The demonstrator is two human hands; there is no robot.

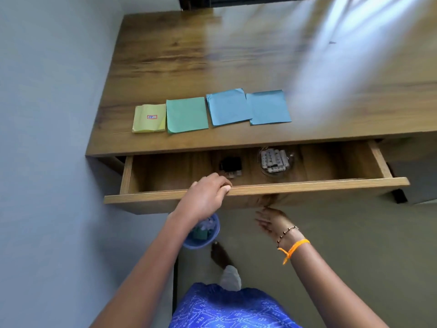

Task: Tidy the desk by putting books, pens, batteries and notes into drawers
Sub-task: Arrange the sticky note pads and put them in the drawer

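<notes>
Notes (211,111) lie on desk (189,55) behind drawer (283,185) holding batteries (274,159)

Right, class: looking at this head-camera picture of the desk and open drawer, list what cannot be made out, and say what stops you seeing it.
1. Right hand: its fingertips go under the drawer front, so its grip is hidden.
2. Yellow note: the writing in its red box is too small to read.
3. Black object in the drawer: shadowed, blurred, unidentifiable.
4. Blue bin on the floor: the left hand and forearm cover most of its contents.

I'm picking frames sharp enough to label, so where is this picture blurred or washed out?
Head view: window glare washes out the desk at far right; the right hand under the drawer front is motion-blurred; the notes stay fairly sharp.
</notes>
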